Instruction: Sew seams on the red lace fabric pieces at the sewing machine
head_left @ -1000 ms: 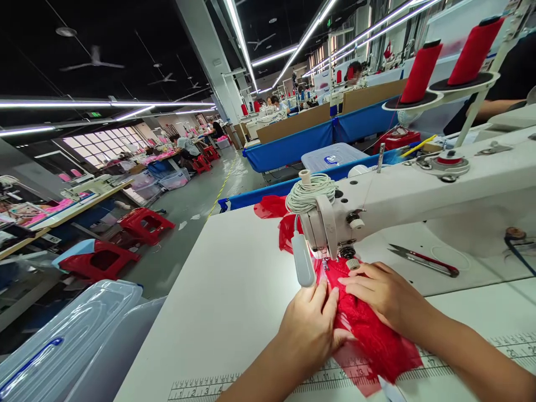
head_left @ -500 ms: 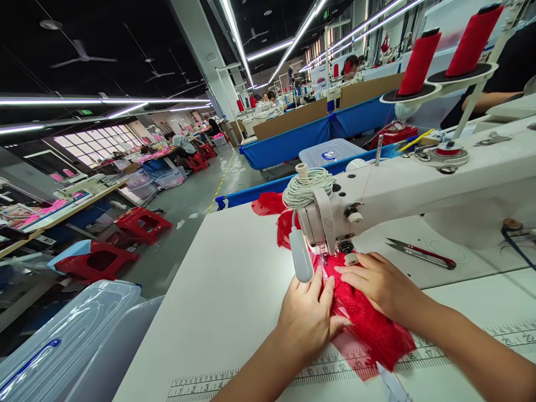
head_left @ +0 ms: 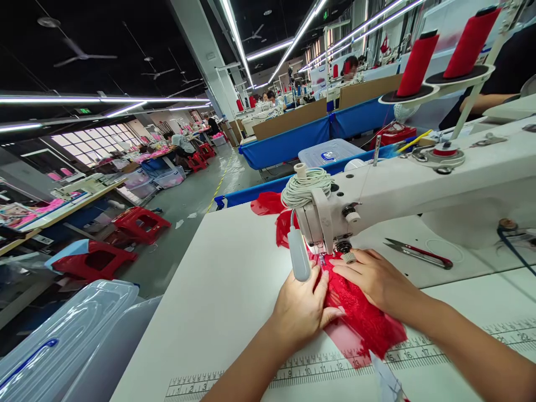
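A piece of red lace fabric [head_left: 363, 314] lies under the needle area of a white sewing machine [head_left: 389, 184]. My left hand [head_left: 302, 306] rests on its left edge, fingers stretched toward the presser foot [head_left: 321, 259], thumb out over the sheer part. On the upper right side of the lace, my right hand [head_left: 374, 279] lies flat with its fingers extended beside the foot. More red fabric [head_left: 268, 204] sits behind the machine head. A white label-like strip [head_left: 384, 375] shows at the fabric's near end. A grey lamp [head_left: 298, 258] partly covers my left fingertips.
Thread snips [head_left: 419, 253] lie on the machine bed at right. A printed ruler [head_left: 310, 371] runs along the near table [head_left: 218, 290]. Red thread cones [head_left: 416, 66] stand at upper right. A clear plastic box [head_left: 79, 335] is at lower left, with red stools [head_left: 140, 226] beyond.
The red lace has moved a little forward and left toward the needle, both hands moving along with it. The white strip at its near end has come further into view.
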Action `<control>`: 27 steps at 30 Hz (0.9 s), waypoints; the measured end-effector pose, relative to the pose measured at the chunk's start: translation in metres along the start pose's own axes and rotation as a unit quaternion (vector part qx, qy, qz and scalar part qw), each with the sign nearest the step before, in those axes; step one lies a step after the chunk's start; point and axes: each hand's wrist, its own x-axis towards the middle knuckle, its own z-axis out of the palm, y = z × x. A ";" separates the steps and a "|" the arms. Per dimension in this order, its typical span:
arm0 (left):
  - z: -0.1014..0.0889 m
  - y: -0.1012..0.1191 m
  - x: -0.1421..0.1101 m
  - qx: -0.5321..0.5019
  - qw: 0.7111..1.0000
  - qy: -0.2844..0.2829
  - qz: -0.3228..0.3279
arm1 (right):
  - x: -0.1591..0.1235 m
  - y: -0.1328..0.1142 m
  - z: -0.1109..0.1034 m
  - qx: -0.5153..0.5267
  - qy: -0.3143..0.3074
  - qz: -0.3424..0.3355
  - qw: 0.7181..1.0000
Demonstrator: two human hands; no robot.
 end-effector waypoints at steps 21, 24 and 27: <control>-0.006 0.010 -0.005 -0.064 0.991 -0.099 -0.056 | -0.009 -0.002 0.000 0.034 -0.004 -0.031 0.999; -0.006 0.011 -0.005 -0.063 0.991 -0.094 -0.067 | -0.008 -0.003 0.001 0.032 -0.011 -0.028 0.999; -0.001 0.014 -0.007 -0.030 0.994 -0.077 -0.065 | -0.008 -0.002 0.002 0.026 -0.013 -0.027 0.999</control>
